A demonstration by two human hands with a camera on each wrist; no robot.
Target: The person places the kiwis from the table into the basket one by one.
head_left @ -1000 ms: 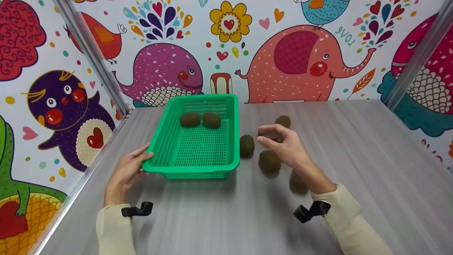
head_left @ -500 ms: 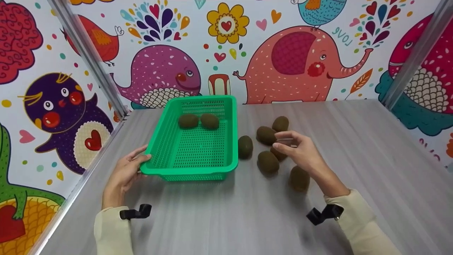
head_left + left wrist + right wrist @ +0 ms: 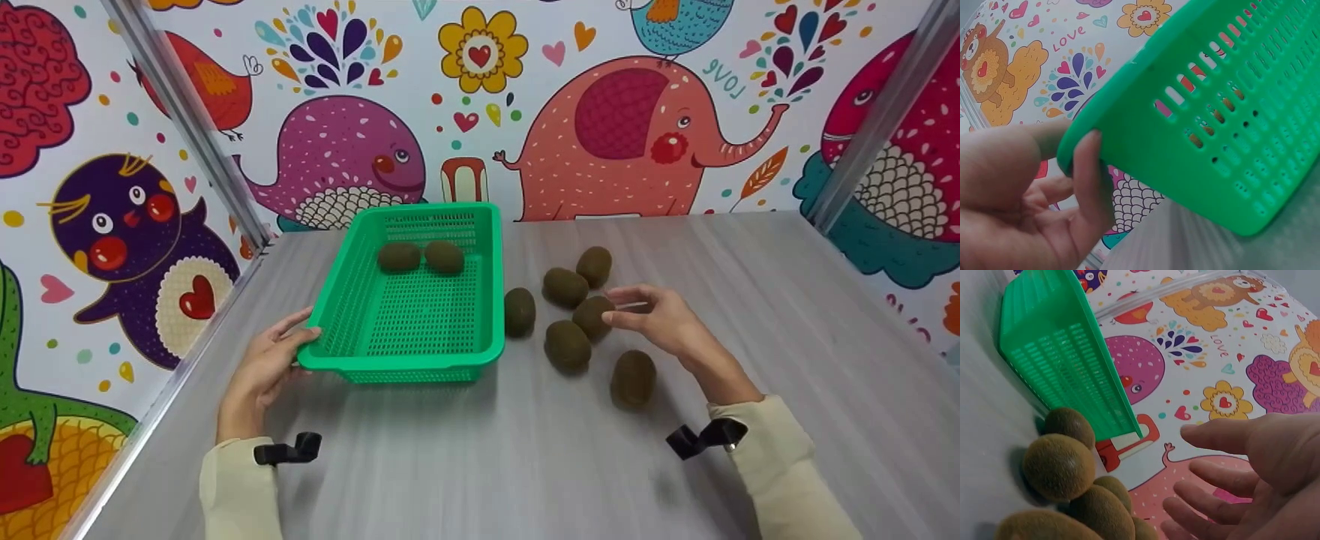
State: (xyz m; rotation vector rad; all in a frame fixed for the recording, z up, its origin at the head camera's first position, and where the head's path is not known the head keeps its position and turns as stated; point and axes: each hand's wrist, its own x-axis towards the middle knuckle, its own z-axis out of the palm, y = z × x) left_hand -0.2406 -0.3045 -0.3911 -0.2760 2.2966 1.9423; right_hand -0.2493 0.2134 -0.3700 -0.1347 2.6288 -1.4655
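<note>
My left hand [image 3: 262, 371] grips the near-left corner of a green plastic basket [image 3: 401, 363], with the thumb on the rim and fingers curled beneath. The left wrist view shows this hold on the basket's corner [image 3: 1145, 140] up close. Two brown kiwis [image 3: 399, 257] lie side by side near the basket's far end. My right hand [image 3: 667, 319] is beside a kiwi [image 3: 593, 318] on the table, its fingers spread and holding nothing. In the right wrist view, a gap shows between the right hand [image 3: 1252, 478] and the kiwis [image 3: 1058, 467].
Several kiwis are loose on the grey table [image 3: 540, 465], right of the basket. One kiwi [image 3: 520, 312] lies against or very near the basket's right side, and another [image 3: 633, 379] lies closer to the front. Cartoon-printed walls stand behind and at the sides.
My right hand has drawn back to the right, away from a kiwi it was over, uncovering several kiwis. The left hand keeps its hold on the basket. The view has shifted slightly.
</note>
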